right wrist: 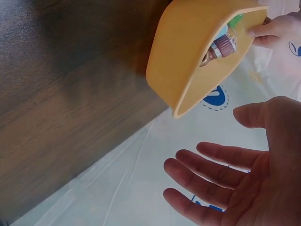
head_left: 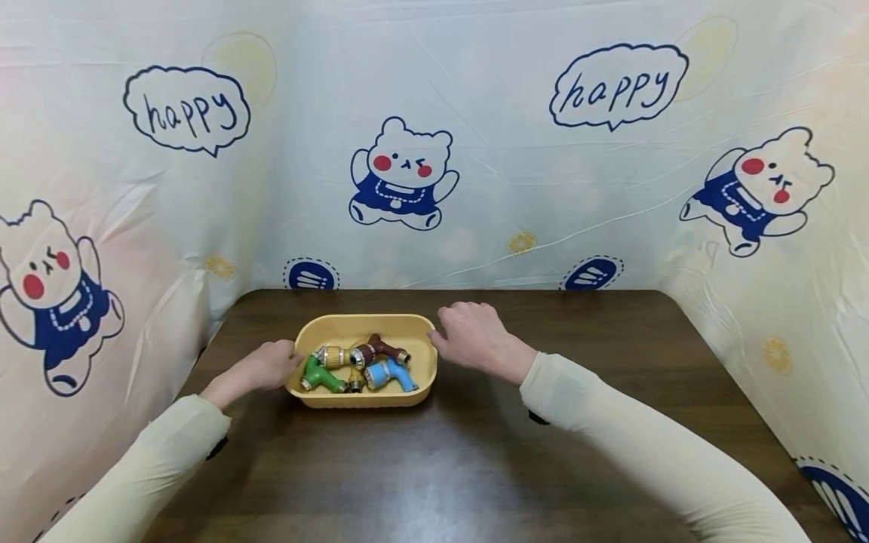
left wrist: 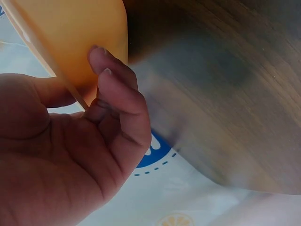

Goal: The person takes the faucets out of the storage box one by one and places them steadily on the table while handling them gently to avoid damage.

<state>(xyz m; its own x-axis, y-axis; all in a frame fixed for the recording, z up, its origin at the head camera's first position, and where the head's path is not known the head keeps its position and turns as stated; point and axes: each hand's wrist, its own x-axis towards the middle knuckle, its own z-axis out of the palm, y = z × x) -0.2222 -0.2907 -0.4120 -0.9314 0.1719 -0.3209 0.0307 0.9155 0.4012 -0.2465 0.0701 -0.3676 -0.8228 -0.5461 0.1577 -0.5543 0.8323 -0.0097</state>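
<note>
A yellow plastic basin (head_left: 366, 401) sits on the table, left of the middle. In it lie several branched fittings with metal ends: a green fitting (head_left: 326, 376), a yellow fitting (head_left: 335, 357), a dark red fitting (head_left: 382, 348) and a blue fitting (head_left: 391, 374). They overlap, so part of the pile is hidden. My left hand (head_left: 270, 363) pinches the basin's left rim, thumb on one side of the wall and curled fingers on the other in the left wrist view. Beside the right end, my right hand (right wrist: 235, 174) has its fingers spread, apart from the rim, holding nothing.
The dark wooden table (head_left: 434, 475) runs back to a printed cloth (head_left: 502, 173) that hangs behind it and along both sides. Table surface lies in front of the basin and to its right.
</note>
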